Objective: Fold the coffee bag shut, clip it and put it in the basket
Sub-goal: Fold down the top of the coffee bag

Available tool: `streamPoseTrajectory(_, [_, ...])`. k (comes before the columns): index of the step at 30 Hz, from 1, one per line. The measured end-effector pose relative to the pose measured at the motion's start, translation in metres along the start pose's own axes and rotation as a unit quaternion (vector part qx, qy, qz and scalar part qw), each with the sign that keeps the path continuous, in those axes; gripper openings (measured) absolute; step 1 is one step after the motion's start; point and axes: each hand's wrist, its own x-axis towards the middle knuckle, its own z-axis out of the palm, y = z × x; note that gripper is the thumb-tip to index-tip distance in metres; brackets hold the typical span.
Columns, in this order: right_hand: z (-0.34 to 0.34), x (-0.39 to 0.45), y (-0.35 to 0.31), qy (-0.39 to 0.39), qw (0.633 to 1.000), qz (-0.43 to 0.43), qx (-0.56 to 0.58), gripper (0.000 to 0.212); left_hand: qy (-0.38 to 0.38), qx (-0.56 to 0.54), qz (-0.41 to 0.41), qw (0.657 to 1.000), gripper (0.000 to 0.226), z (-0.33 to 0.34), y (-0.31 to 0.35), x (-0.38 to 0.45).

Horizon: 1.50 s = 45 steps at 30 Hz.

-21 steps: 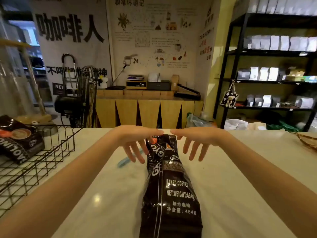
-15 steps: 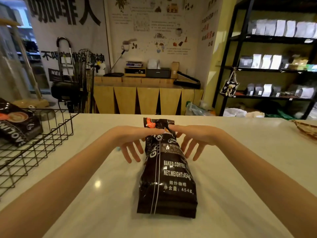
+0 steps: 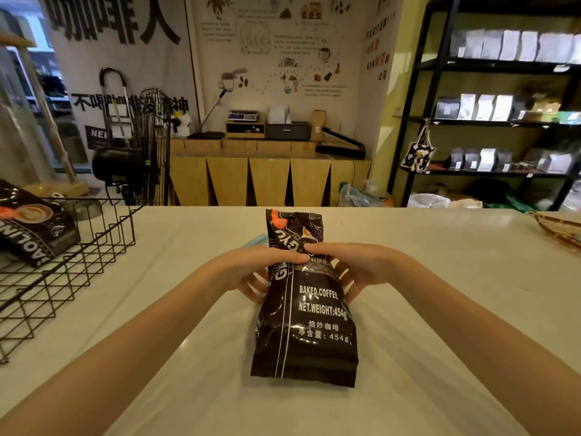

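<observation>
A dark brown coffee bag (image 3: 306,322) with white lettering lies on the white counter, its top end pointing away from me and sticking up flat. My left hand (image 3: 256,270) grips the bag's left side below the top, thumb across the front. My right hand (image 3: 352,269) grips the right side, thumb on the front too. A light blue clip (image 3: 253,240) lies on the counter just behind my left hand, mostly hidden by the bag. The black wire basket (image 3: 63,272) stands at the left.
Another dark coffee bag (image 3: 34,225) lies inside the wire basket. A woven tray (image 3: 556,228) sits at the counter's right edge. Beyond the counter are a wooden cabinet, a fan and black shelves with bags.
Both hands have slid down from the bag's top and closed around its sides. The bag's top end now stands free above the thumbs.
</observation>
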Motion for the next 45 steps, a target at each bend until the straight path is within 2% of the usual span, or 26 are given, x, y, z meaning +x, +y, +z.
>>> streamPoseTrajectory(4, [0.001, -0.005, 0.0, 0.063, 0.996, -0.05, 0.03, 0.071, 0.049, -0.089, 0.066, 0.993, 0.071, 0.007, 0.0, -0.004])
streamPoseTrajectory(8, [-0.008, -0.02, -0.013, 0.165, 0.975, -0.15, 0.021, 0.071, 0.128, -0.173, 0.188, 0.958, 0.085, 0.008, 0.01, -0.009])
streamPoseTrajectory(12, [-0.018, -0.034, -0.023, 0.237, 0.934, -0.262, 0.049, 0.064, 0.2, -0.195, 0.316, 0.907, 0.099, 0.007, 0.023, -0.012])
streamPoseTrajectory(16, [-0.02, -0.03, -0.015, 0.321, 0.884, -0.332, 0.067, 0.068, 0.238, -0.172, 0.394, 0.871, 0.106, 0.012, 0.027, -0.005])
streamPoseTrajectory(19, [-0.019, -0.022, -0.009, 0.338, 0.867, -0.356, 0.082, 0.068, 0.244, -0.168, 0.414, 0.861, 0.105, 0.015, 0.025, 0.003])
streamPoseTrajectory(24, [-0.02, -0.013, -0.006, 0.343, 0.862, -0.364, 0.081, 0.07, 0.236, -0.18, 0.428, 0.853, 0.103, 0.016, 0.021, 0.013])
streamPoseTrajectory(32, [-0.021, -0.007, -0.004, 0.309, 0.885, -0.341, 0.069, 0.063, 0.206, -0.196, 0.413, 0.865, 0.093, 0.02, 0.022, 0.018])
streamPoseTrajectory(34, [-0.022, -0.006, -0.003, 0.305, 0.889, -0.338, 0.057, 0.061, 0.211, -0.202, 0.404, 0.867, 0.099, 0.022, 0.026, 0.015])
streamPoseTrajectory(36, [-0.022, -0.006, -0.004, 0.302, 0.892, -0.334, 0.035, 0.065, 0.218, -0.21, 0.392, 0.869, 0.104, 0.023, 0.03, 0.014])
streamPoseTrajectory(38, [-0.025, -0.009, -0.007, 0.324, 0.884, -0.337, 0.019, 0.082, 0.215, -0.219, 0.384, 0.871, 0.1, 0.022, 0.032, 0.015])
streamPoseTrajectory(40, [-0.028, -0.016, -0.015, 0.366, 0.857, -0.362, 0.001, 0.099, 0.205, -0.23, 0.375, 0.874, 0.096, 0.021, 0.032, 0.019])
streamPoseTrajectory(42, [-0.029, -0.031, -0.033, 0.403, 0.813, -0.419, -0.025, 0.104, 0.2, -0.235, 0.361, 0.88, 0.096, 0.019, 0.033, 0.02])
streamPoseTrajectory(43, [-0.029, -0.04, -0.044, 0.429, 0.779, -0.452, -0.067, 0.102, 0.199, -0.237, 0.355, 0.882, 0.097, 0.018, 0.034, 0.02])
streamPoseTrajectory(45, [-0.029, -0.051, -0.07, 0.49, 0.679, -0.504, -0.213, 0.088, 0.197, -0.243, 0.343, 0.886, 0.098, 0.018, 0.035, 0.021])
